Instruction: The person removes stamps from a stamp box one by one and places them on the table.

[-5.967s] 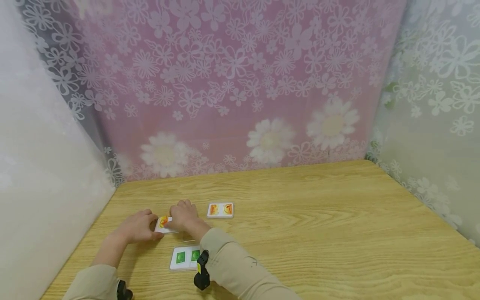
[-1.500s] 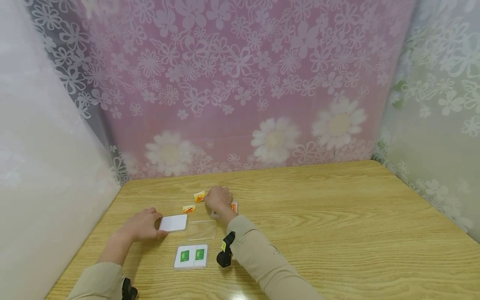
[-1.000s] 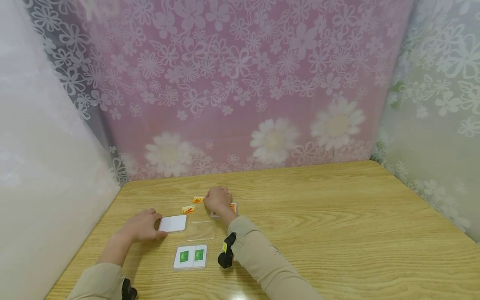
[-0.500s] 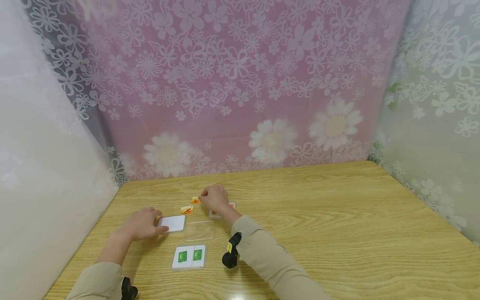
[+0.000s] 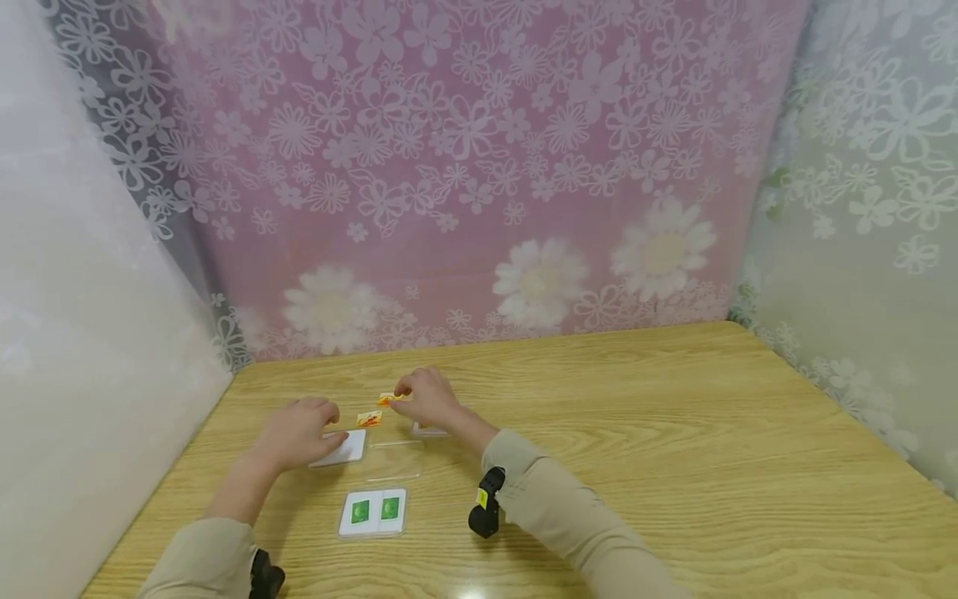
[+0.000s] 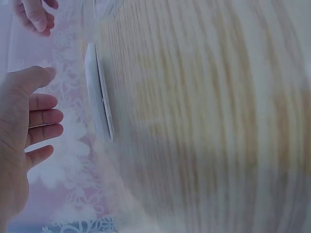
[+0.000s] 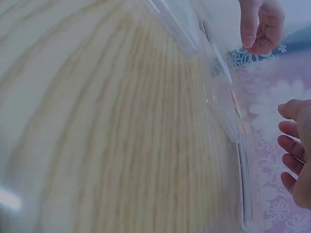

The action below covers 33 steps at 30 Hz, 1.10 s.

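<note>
Yellow-and-orange slips lie on a wood-grain table between two loose hands.
The right hand is at the farther slip, thumb and forefinger apart; whether they touch it, I cannot tell. The nearer one lies just beyond a white card, over which the left hand hovers, fingers relaxed and thumb apart. Beside that card lies a clear case; nearer the person, a green-printed case.
</note>
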Available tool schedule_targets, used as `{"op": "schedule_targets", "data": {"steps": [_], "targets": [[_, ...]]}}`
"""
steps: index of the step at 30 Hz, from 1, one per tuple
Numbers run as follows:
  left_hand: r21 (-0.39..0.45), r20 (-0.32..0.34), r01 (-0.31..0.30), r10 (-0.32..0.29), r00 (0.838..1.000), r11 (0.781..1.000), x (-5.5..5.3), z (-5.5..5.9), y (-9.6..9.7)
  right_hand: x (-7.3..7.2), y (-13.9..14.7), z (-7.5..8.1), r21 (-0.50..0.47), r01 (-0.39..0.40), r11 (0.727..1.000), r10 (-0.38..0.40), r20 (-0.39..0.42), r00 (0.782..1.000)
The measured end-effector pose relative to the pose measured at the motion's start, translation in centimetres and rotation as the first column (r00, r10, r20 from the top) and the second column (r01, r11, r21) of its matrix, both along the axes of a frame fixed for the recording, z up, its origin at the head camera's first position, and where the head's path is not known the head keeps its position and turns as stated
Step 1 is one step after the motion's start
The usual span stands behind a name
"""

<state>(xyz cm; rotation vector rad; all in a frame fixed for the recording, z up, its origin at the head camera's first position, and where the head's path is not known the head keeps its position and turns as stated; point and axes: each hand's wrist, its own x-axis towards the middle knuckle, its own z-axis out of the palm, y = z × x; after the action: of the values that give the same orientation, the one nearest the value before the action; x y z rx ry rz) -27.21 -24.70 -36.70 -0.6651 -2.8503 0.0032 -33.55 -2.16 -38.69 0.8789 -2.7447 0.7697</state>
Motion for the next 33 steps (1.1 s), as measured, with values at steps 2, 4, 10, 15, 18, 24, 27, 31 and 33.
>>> {"op": "schedule_targets", "data": {"steps": [2, 4, 10, 15, 18, 24, 27, 31, 33], "targets": [[-0.004, 0.005, 0.011, -0.011, 1.000, 1.000, 0.0, 0.2, 0.6, 0.3, 0.4, 0.3, 0.053, -0.026, 0.998, 0.028, -0.037, 0.999], [-0.008, 0.016, 0.016, -0.016, 1.000, 1.000, 0.0, 0.2, 1.0, 0.6, 0.8, 0.4, 0.117, -0.044, 0.992, 0.052, -0.065, 0.997], [0.015, 0.057, 0.064, -0.065, 0.996, 0.998, 0.2, 0.0, 2.1, 1.8, 1.5, 0.6, 0.385, -0.066, 0.920, 0.131, -0.144, 0.981], [0.011, 0.111, 0.089, -0.089, 0.990, 0.996, 0.5, -0.4, 2.9, 2.8, 1.7, 0.8, 0.518, -0.110, 0.848, 0.186, -0.098, 0.978], [0.022, 0.140, 0.109, -0.111, 0.984, 0.994, 0.8, -0.3, 3.4, 3.2, 1.8, 0.8, 0.570, -0.140, 0.810, 0.219, -0.072, 0.973], [0.012, 0.167, 0.132, -0.132, 0.977, 0.991, 1.0, -0.4, 4.0, 3.6, 2.1, 0.8, 0.617, -0.162, 0.770, 0.248, -0.055, 0.967], [-0.009, 0.169, 0.140, -0.137, 0.976, 0.990, 0.9, -0.6, 4.1, 3.6, 2.2, 0.8, 0.624, -0.164, 0.764, 0.243, -0.043, 0.969], [-0.014, 0.193, 0.146, -0.140, 0.971, 0.989, 1.0, -0.7, 4.3, 3.7, 2.3, 0.7, 0.636, -0.168, 0.753, 0.255, -0.047, 0.966], [-0.003, 0.207, 0.150, -0.146, 0.968, 0.989, 1.1, -0.7, 4.5, 3.8, 2.4, 0.7, 0.631, -0.181, 0.754, 0.270, -0.048, 0.962]]}}
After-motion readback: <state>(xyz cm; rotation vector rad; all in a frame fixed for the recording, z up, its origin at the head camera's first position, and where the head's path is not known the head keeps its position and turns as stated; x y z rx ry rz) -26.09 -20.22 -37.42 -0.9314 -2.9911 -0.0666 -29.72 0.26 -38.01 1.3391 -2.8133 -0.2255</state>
